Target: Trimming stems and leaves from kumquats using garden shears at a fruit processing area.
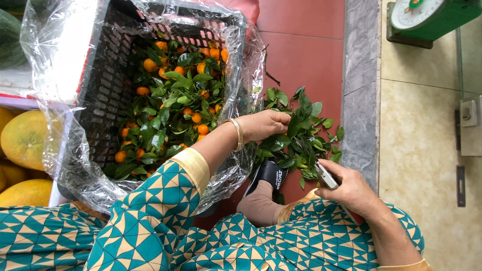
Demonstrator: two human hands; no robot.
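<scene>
My left hand (263,124), with a gold bracelet on the wrist, is closed on a leafy green sprig (300,111) just right of the crate. My right hand (351,188) holds a small metal cutter (325,175) beside the leaves, above my knee. A pile of cut green leaves (306,145) lies on the red floor between both hands. A black plastic crate (108,80), lined with clear plastic, holds several small orange tangerines with leaves (175,100).
My foot in a black sandal (268,175) rests under the leaf pile. Large yellow pomelos (22,140) lie at the left. A green weighing scale (427,17) stands at the top right on the beige tiles. A grey stone strip (360,90) divides the floors.
</scene>
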